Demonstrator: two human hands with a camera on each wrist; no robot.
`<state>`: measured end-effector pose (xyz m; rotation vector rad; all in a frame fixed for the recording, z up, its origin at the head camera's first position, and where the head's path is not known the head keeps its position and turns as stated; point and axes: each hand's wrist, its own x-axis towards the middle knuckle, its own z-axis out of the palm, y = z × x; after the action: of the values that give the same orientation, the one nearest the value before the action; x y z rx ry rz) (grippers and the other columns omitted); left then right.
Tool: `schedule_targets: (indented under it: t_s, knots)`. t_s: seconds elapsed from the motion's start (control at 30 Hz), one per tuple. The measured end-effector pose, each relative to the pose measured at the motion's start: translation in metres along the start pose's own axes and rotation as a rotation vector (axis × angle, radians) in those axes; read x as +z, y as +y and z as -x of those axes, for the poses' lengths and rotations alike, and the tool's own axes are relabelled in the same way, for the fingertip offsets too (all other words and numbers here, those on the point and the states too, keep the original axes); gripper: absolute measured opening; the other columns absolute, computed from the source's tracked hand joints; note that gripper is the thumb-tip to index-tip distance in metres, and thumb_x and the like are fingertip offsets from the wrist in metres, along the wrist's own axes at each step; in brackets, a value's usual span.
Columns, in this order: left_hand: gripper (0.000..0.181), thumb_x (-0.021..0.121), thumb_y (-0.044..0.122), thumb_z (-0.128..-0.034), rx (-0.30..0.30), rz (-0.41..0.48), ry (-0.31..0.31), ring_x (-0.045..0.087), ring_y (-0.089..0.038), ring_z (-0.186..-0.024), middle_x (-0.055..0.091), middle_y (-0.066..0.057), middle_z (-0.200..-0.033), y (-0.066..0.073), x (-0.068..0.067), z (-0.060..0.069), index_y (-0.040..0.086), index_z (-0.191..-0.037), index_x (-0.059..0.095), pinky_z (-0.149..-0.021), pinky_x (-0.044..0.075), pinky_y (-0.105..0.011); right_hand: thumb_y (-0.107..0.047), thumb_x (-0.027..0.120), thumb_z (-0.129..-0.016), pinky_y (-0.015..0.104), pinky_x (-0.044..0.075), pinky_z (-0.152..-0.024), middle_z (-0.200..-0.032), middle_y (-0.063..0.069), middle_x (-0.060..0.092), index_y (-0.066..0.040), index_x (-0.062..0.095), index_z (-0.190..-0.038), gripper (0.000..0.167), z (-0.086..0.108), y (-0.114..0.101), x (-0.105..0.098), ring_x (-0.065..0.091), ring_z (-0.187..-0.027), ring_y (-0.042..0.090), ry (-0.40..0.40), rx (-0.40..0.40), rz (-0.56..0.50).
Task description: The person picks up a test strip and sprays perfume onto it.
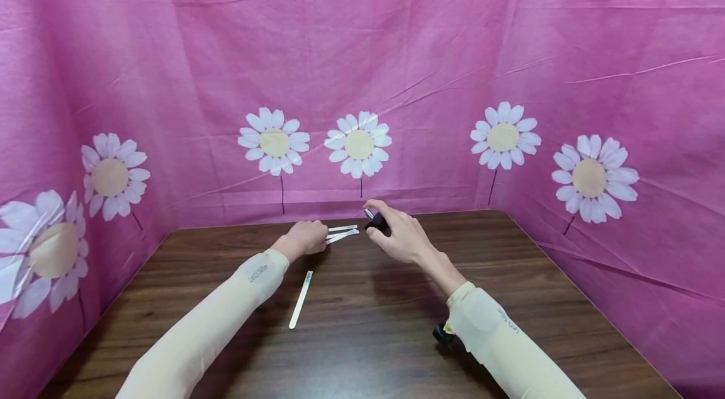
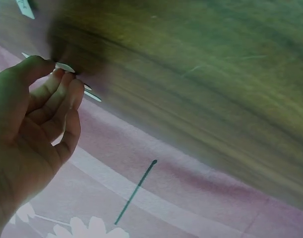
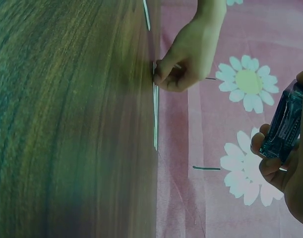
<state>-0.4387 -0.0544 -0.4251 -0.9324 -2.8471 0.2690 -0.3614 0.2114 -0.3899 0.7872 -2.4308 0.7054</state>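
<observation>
Near the table's back edge my left hand [image 1: 306, 237] pinches narrow white paper strips [image 1: 342, 236] between thumb and fingertips. Their printed ends fan out to the right; the other ends are mostly hidden by the fingers. In the left wrist view a strip tip [image 2: 65, 67] pokes out beside the thumb. My right hand [image 1: 403, 236], just right of the strips, grips a small dark glass bottle [image 3: 282, 126] above the table. A silvery part shows at the bottle's top in the head view. Another white strip [image 1: 301, 299] lies alone on the table nearer to me.
The dark wood table [image 1: 351, 355] ends at a pink curtain [image 1: 430, 72] printed with white daisies, which hangs behind and along both sides. A small black object [image 1: 443, 335] shows beside the right sleeve's cuff.
</observation>
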Motion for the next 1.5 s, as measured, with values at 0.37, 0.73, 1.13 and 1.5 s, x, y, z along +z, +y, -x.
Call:
schedule_targets:
  t_s: [0.37,0.73,1.13,1.5]
  knots:
    - [0.023,0.073,0.013,-0.0843,0.030,-0.074,-0.019,0.067,-0.024,-0.073,0.066,-0.004,-0.078,-0.002,0.004,0.003,0.017,-0.068,0.057,-0.072,0.056,-0.043,-0.042,0.058,-0.090,0.041,0.046,-0.061,-0.107,-0.002,0.067,-0.036,0.050,-0.139,0.050,-0.003,-0.005,0.002,0.059,-0.078,0.019,0.007,-0.024,-0.006]
    - [0.012,0.070,0.009,-0.0855,0.117,-0.035,0.102,0.067,-0.024,-0.080,0.060,-0.002,-0.080,-0.011,0.013,0.015,0.012,-0.080,0.060,-0.072,0.054,-0.043,-0.042,0.058,-0.090,0.041,0.047,-0.061,-0.110,-0.001,0.067,-0.037,0.050,-0.138,0.050,-0.003,-0.008,0.002,0.059,-0.079,0.020,0.000,-0.027,-0.002]
    - [0.014,0.073,0.016,-0.0870,0.075,0.045,0.173,0.065,-0.024,-0.079,0.059,0.000,-0.088,-0.011,-0.004,0.033,0.012,-0.095,0.063,-0.068,0.054,-0.043,-0.040,0.058,-0.090,0.040,0.045,-0.061,-0.106,-0.002,0.066,-0.038,0.050,-0.139,0.050,0.001,-0.004,-0.001,0.057,-0.076,0.019,0.007,-0.010,-0.028]
    - [0.012,0.071,0.016,-0.0861,0.003,-0.001,0.275,0.066,-0.024,-0.075,0.059,0.000,-0.080,0.010,-0.027,0.079,0.013,-0.087,0.059,-0.066,0.051,-0.045,-0.040,0.060,-0.090,0.044,0.047,-0.063,-0.105,-0.001,0.066,-0.034,0.051,-0.139,0.050,0.001,-0.003,-0.006,0.059,-0.078,0.021,0.014,-0.010,-0.032]
